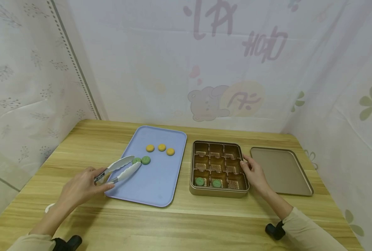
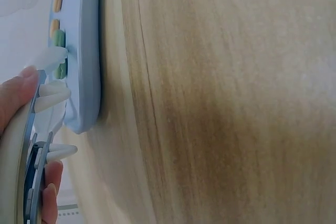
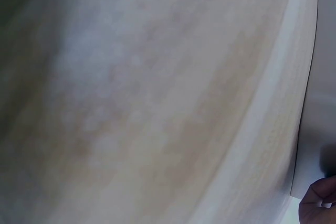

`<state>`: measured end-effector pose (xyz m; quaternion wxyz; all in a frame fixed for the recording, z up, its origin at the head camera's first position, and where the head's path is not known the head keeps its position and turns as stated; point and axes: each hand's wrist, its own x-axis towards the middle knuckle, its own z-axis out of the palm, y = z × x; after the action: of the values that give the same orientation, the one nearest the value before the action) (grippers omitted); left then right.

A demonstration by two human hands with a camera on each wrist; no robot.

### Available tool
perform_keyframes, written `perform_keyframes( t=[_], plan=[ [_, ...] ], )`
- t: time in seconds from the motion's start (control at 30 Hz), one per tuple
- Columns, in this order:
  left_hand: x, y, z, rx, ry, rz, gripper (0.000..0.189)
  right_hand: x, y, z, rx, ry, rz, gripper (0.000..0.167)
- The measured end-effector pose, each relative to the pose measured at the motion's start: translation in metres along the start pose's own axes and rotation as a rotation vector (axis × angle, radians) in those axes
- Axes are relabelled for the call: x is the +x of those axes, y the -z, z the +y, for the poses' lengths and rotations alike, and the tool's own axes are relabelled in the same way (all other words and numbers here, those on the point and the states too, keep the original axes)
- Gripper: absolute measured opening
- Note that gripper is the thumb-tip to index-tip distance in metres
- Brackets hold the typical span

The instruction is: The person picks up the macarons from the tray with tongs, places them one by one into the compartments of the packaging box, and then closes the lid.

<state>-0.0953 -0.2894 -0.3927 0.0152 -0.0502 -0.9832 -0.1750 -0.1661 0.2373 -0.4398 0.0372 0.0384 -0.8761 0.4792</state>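
My left hand (image 1: 83, 186) holds a pair of tongs (image 1: 126, 173) with pale tips, spread over the blue tray (image 1: 156, 186). One green round cookie (image 1: 136, 160) lies between the spread tips, and a second green cookie (image 1: 146, 160) sits just right of it. The left wrist view shows the tong tips (image 2: 52, 59) beside the green pieces (image 2: 59, 39). My right hand (image 1: 255, 174) grips the right rim of a gold tin box (image 1: 218, 191), thumb over the edge. Its brown insert has several square compartments; green cookies (image 1: 200, 181) lie in the front left and front middle ones.
Toward the tray's far side lie three yellow round cookies (image 1: 162, 147). A flat gold lid (image 1: 288, 170) rests right of the box, behind my right hand. All stand on a wooden table (image 1: 148, 226), with a printed curtain (image 1: 154, 69) hanging along its back and sides.
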Motion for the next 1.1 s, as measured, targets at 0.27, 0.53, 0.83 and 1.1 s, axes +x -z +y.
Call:
perform_keyframes(
  t=[0.27, 0.53, 0.83, 1.1],
  plan=[
    [0.003, 0.003, 0.001, -0.005, -0.007, -0.033, 0.077, 0.001, 0.0, 0.002, -0.008, 0.013, 0.008, 0.047],
    [0.004, 0.003, 0.0, -0.005, -0.015, -0.034, 0.076, 0.001, -0.001, 0.002, -0.025, 0.024, 0.015, 0.045],
    [0.0, 0.001, 0.001, -0.013, 0.012, -0.01, 0.076, 0.001, 0.0, 0.001, -0.013, 0.011, 0.009, 0.046],
    [-0.002, 0.001, -0.003, -0.029, 0.004, 0.01, 0.074, -0.007, 0.004, -0.027, 0.01, -0.013, -0.016, 0.043]
  ],
)
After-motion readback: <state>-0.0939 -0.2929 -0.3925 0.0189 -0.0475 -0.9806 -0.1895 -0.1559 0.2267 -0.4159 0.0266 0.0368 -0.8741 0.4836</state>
